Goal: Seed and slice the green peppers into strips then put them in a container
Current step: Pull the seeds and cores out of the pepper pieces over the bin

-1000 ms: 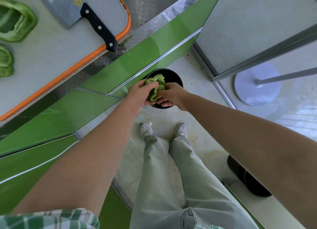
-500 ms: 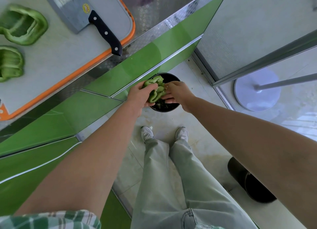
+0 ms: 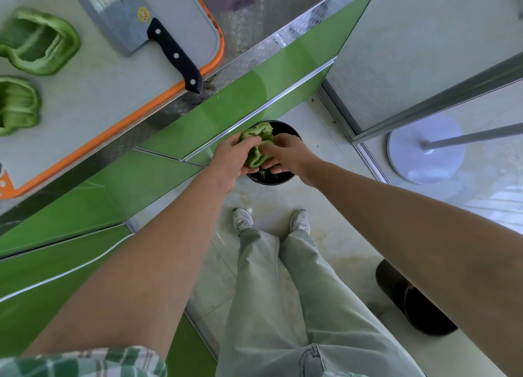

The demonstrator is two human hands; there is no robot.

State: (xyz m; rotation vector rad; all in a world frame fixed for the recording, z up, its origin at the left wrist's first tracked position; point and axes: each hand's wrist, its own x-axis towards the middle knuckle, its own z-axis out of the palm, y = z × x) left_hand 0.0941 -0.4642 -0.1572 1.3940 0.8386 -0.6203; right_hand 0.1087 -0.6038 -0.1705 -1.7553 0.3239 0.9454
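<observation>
Above the round black bin (image 3: 268,181) on the floor, I read the hollow, light-green pepper piece (image 3: 259,133) held between both hands. The left hand (image 3: 230,161) grasps its left side with curled fingers. The right hand (image 3: 290,154) grasps its right side, fingers curled onto the flesh. Small green scraps show inside the bin, below the hands.

Beside the bin stand the glossy green cabinet fronts (image 3: 198,113) that carry the patterned steel table (image 3: 254,43). On the table lies a white plastic cutting board with an orange rim (image 3: 113,88). Two further hollow green pepper halves (image 3: 39,41) lie at its left, cut side up, near each other but apart. The broad steel cleaver with a black riveted handle (image 3: 127,17) lies flat on the board's right part, and its handle end overhangs the orange rim.

Below the hands I see two white shoes (image 3: 243,221) on the pale floor tiles (image 3: 325,229).
</observation>
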